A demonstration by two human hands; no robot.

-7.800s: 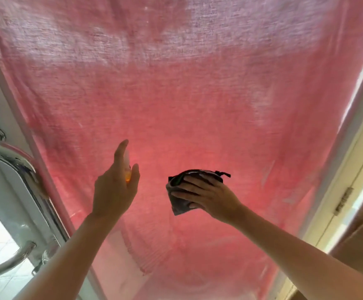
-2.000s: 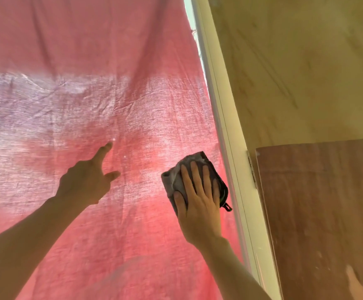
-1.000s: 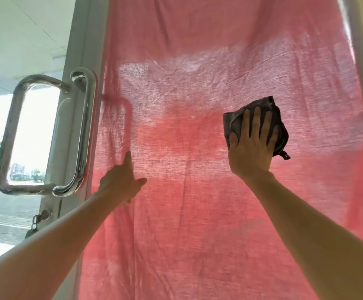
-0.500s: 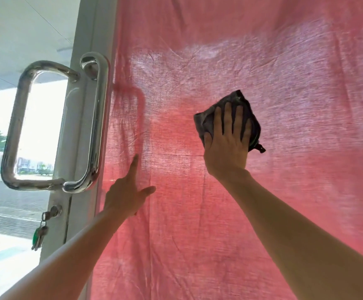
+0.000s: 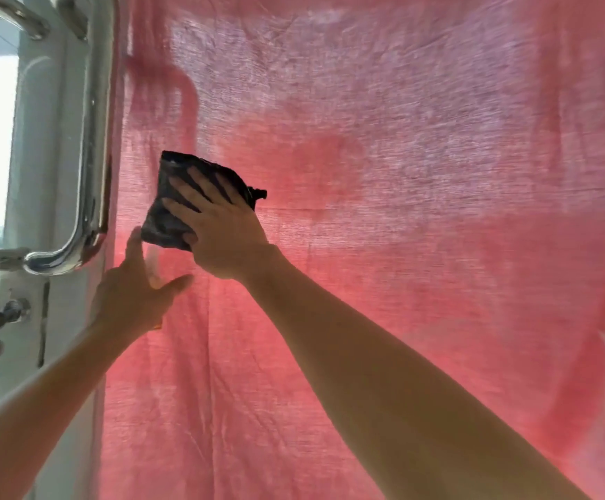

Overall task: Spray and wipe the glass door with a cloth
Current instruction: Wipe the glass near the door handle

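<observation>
Red fabric glows behind the glass door point(image 5: 384, 146), its steel handle point(image 5: 93, 138) at the left edge. The right hand point(image 5: 221, 229) presses the dark cloth point(image 5: 171, 196) flat with spread fingers, just beside the handle. The left hand point(image 5: 131, 294) seems to hold a small spray bottle, mostly hidden; I'd overlap strokes evenly into the frame edge.

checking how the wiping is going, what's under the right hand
A dark cloth lies under the right hand, whose spread fingers press it flat against the glass door. The glass beneath the cloth is covered, so its condition cannot be seen.
</observation>
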